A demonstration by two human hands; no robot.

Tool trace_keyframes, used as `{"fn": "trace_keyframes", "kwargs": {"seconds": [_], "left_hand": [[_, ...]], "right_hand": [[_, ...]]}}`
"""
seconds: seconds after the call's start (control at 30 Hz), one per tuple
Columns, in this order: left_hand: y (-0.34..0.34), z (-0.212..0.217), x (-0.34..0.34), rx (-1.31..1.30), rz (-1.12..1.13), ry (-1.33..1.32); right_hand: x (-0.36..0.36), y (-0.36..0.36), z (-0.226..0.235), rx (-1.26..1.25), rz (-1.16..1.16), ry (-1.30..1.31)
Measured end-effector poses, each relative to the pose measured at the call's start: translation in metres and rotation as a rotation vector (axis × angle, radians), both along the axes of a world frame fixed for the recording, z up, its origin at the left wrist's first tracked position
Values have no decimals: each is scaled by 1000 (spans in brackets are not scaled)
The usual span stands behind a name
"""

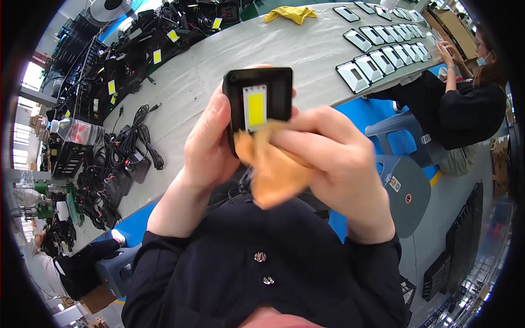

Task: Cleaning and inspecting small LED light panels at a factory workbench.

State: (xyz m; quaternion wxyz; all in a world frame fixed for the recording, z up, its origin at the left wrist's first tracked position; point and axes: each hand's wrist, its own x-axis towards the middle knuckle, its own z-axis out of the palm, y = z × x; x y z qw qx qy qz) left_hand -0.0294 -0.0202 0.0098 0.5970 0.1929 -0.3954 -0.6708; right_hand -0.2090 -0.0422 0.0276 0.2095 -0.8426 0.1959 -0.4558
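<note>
My left hand (210,139) grips a black rectangular lamp housing (280,98) from its left side and from behind. Inside the housing sits a yellow LED panel (256,108) on a pale plate. Pinched in my right hand (333,150) is an orange cloth (281,175), slightly blurred, which covers the lower edge of the housing and hangs below it. Fingertips show behind the housing's right edge. Both hands are held up in front of my chest, over the near edge of the table.
The pale covered table (186,87) carries rows of framed reflectors (355,76) at the far right and a yellow cloth (291,15) at the back. Black cables with adapters (128,145) and several lamp housings (172,37) crowd the left. A person (465,104) sits at right, near grey-blue stools (402,191).
</note>
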Motion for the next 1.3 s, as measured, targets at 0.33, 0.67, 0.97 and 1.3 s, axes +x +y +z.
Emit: {"fn": "trace_keyframes", "kwargs": {"seconds": [0.33, 0.67, 0.97, 1.3], "left_hand": [[-19, -7, -28, 50, -41, -79], [-44, -31, -40, 367, -285, -518], [-160, -62, -99, -448, 274, -1569], [-164, -90, -82, -381, 398, -1730]], "right_hand": [[-29, 3, -37, 823, -23, -260], [-49, -13, -83, 1177, 209, -574], [-128, -15, -118, 1277, -217, -930], [-127, -9, -107, 1067, -165, -868]]}}
